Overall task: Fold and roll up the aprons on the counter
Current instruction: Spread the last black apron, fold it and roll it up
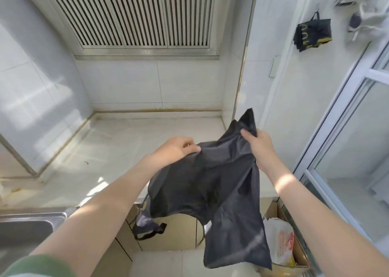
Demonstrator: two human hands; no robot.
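Note:
A black apron (212,184) hangs in the air above the front edge of the white counter (101,154). My left hand (174,148) pinches its upper left edge. My right hand (260,145) grips the upper right part, with a corner of cloth sticking up above the fingers. The lower part of the apron drapes down past the counter edge in front of the cabinet doors, and a black strap (150,230) dangles at the lower left.
A steel sink (25,228) lies at the lower left. A cardboard box with bags (282,243) stands on the floor at the right. More black aprons (312,33) hang on the right wall, beside a glass sliding door (349,129). A slatted vent hood (134,13) is overhead.

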